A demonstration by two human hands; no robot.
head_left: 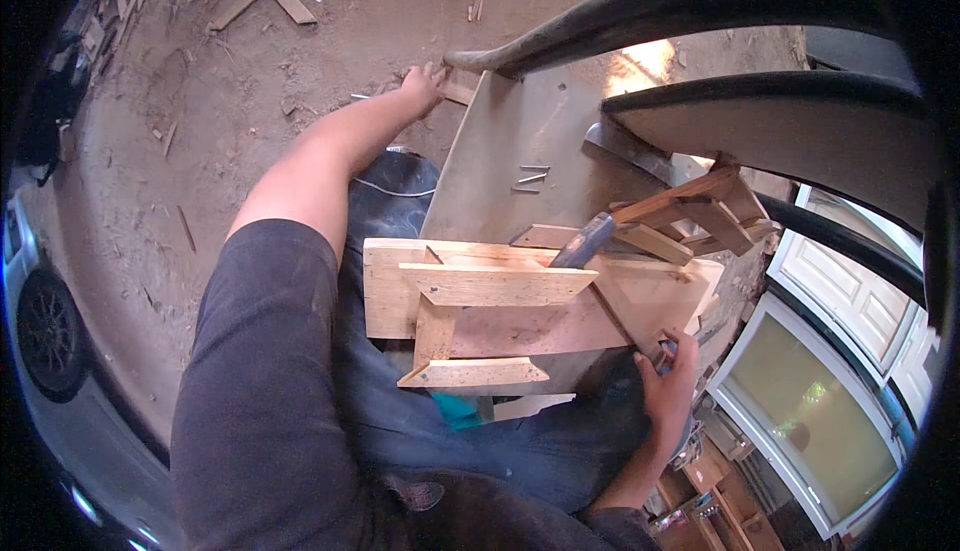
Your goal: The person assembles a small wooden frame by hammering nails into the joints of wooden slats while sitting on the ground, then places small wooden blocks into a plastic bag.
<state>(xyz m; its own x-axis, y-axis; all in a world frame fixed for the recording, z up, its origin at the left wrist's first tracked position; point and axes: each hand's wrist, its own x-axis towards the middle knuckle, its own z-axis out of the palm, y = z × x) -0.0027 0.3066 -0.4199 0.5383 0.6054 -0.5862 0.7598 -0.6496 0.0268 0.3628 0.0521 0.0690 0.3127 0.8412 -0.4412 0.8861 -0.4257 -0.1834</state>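
At the far left a car wheel shows at the edge, and wood scraps lie scattered on the dirt floor, out of the way of the work. The left hand is stretched far forward, fingers closed on a small offcut at the near corner of the desk, probably the nearest loose piece within reach. In the middle, a wooden frame of nailed slats lies flat across the desk's near edge, over the lap, where both arms can get at it. A few nails lie loose on the grey top just beyond it, kept handy. A hammer rests with its handle on the frame, set down close by. Farther right, more slats are stacked at an angle. The right hand sits at the frame's lower right corner, fingers curled around something small; what it grips I cannot tell.
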